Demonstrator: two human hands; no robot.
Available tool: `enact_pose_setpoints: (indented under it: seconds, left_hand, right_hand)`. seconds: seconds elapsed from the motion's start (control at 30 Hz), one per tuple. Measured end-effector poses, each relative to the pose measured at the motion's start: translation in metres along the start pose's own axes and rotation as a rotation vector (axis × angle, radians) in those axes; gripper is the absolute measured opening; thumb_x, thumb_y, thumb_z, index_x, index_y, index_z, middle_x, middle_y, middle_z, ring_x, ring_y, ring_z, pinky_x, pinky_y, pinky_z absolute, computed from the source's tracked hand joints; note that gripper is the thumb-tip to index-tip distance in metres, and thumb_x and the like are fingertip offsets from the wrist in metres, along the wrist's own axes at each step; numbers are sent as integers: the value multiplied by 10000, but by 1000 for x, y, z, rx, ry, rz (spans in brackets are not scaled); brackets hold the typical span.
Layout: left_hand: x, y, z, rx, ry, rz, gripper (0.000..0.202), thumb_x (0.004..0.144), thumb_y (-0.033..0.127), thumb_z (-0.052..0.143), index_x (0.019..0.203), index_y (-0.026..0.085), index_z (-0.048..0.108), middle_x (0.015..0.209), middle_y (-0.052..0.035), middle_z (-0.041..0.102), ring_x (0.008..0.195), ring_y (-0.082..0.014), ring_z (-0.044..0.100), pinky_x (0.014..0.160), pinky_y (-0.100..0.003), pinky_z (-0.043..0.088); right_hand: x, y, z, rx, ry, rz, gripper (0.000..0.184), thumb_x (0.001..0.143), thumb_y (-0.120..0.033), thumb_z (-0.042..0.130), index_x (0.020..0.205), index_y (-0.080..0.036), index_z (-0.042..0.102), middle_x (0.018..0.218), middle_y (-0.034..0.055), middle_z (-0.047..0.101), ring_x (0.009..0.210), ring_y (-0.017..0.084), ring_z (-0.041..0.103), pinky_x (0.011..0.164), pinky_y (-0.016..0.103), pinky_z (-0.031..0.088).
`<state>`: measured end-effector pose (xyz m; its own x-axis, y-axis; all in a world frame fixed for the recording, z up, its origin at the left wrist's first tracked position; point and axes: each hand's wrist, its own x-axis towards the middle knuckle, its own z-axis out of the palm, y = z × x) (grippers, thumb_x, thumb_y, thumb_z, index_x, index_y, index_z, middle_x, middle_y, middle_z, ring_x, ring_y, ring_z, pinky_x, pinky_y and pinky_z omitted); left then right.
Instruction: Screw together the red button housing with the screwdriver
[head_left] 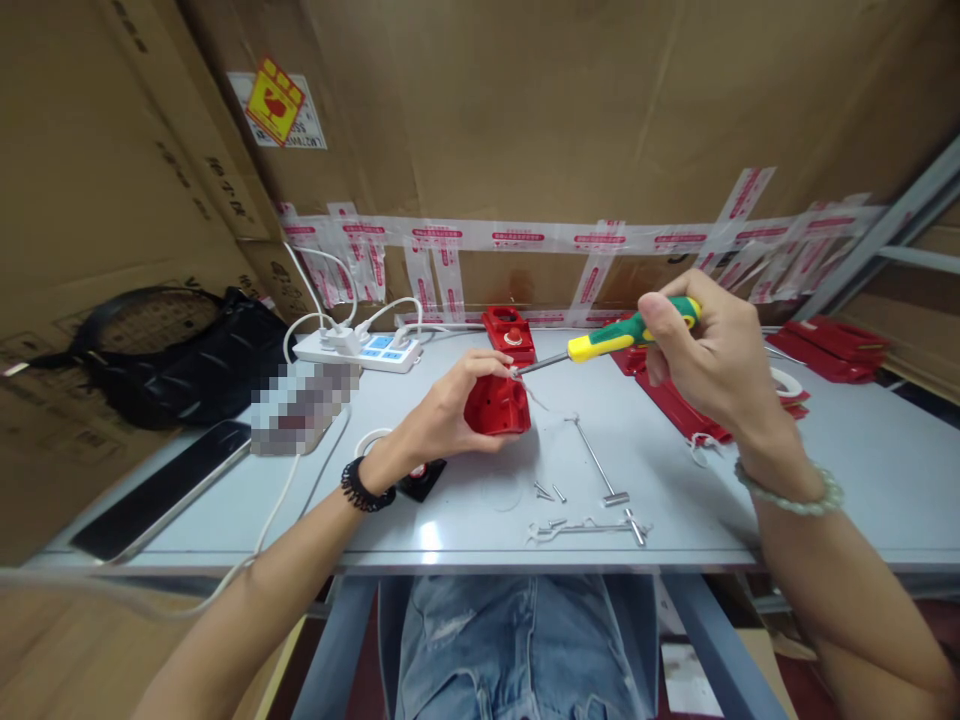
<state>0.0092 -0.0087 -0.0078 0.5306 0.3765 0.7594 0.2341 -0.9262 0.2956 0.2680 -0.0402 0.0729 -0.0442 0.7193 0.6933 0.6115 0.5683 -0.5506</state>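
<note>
My left hand [461, 405] is closed around a red plastic housing [491, 407], its hollow side turned toward me. A screwdriver [600, 342] with a green and yellow handle is gripped in my right hand [701, 350]. Its metal shaft points left, and the tip meets the upper right edge of the housing, where a thin whitish strand hangs. What exactly the tip touches is too small to tell. Below lie several small screws [553, 492], a metal rod with a crosspiece [592, 455] and a second such rod [589, 527].
More red parts stand behind [512, 335] and at the right [829, 348]. On the left are a white power strip [360, 348] with plugs and cables, a dark phone [165, 490] and a black bag [187, 350]. Large cardboard [525, 120] walls the back.
</note>
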Motion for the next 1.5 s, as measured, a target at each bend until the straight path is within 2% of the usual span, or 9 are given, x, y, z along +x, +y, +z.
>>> enact_pose_setpoints:
  seconds: [0.27, 0.37, 0.57, 0.7, 0.83, 1.1, 1.3, 1.4, 1.5]
  left_hand:
    - [0, 0, -1, 23, 13, -1, 674, 621, 221, 810, 1162, 222, 409, 1190, -122, 531, 1120, -242, 541, 891, -401, 504]
    - [0, -1, -1, 24, 13, -3, 673, 625, 223, 808, 1165, 223, 406, 1191, -124, 528, 1120, -243, 541, 885, -401, 507]
    - [0, -1, -1, 22, 5, 2, 654, 641, 216, 797, 1164, 221, 404, 1189, -123, 529, 1124, -241, 539, 878, -395, 514]
    - [0, -2, -2, 25, 8, 1, 662, 632, 205, 800, 1164, 217, 406, 1188, -126, 523, 1127, -245, 532, 889, -407, 507]
    - [-1, -3, -3, 29, 17, 2, 675, 626, 206, 805, 1169, 218, 405, 1193, -128, 516, 1125, -247, 531, 885, -407, 505]
    - [-1, -4, -3, 37, 11, -10, 675, 625, 201, 801, 1168, 225, 402, 1182, -122, 522, 1120, -254, 536, 873, -408, 506]
    - [0, -4, -3, 49, 35, 0, 699, 602, 178, 807, 1171, 229, 404, 1199, -124, 519, 1126, -253, 531, 882, -410, 502]
    - [0, -4, -4, 50, 38, 0, 698, 602, 180, 807, 1170, 227, 403, 1196, -123, 520, 1125, -251, 532, 875, -400, 506]
    - [-1, -4, -4, 58, 19, -14, 694, 615, 188, 803, 1175, 230, 396, 1198, -123, 516, 1131, -254, 532, 864, -394, 512]
  right_hand:
    - [-1, 3, -4, 214, -120, 35, 204, 839, -278, 535, 1007, -259, 419, 775, -5, 575, 590, 145, 556, 478, 283, 436]
    - [0, 0, -5, 151, -137, 48, 144, 879, -370, 509, 892, -248, 433, 597, -37, 532, 490, 133, 520, 460, 279, 402]
    - [0, 1, 0, -248, 16, 28, 474, 903, -570, 379, 588, -216, 388, 488, -29, 376, 455, 103, 347, 481, 295, 278]
    - [0, 6, -3, 84, -122, 70, 179, 874, -413, 511, 867, -253, 431, 591, -44, 507, 488, 129, 495, 471, 282, 385]
    - [0, 6, -6, 289, -241, 56, 265, 813, -319, 617, 944, -271, 392, 671, -40, 553, 551, 149, 568, 450, 273, 442]
    - [-2, 0, 4, -168, 63, -21, 454, 863, -538, 501, 569, -207, 399, 483, -46, 339, 447, 81, 303, 445, 276, 252]
    - [-3, 0, -1, 164, -122, 26, 188, 872, -325, 533, 998, -241, 421, 671, -32, 553, 535, 126, 539, 496, 272, 436]
    - [-3, -3, -4, 260, -193, 25, 225, 843, -327, 582, 970, -244, 415, 717, -19, 592, 568, 135, 584, 491, 264, 464]
    - [-2, -4, -3, 19, -100, 42, 237, 880, -441, 524, 796, -223, 486, 508, -46, 523, 445, 110, 512, 459, 256, 400]
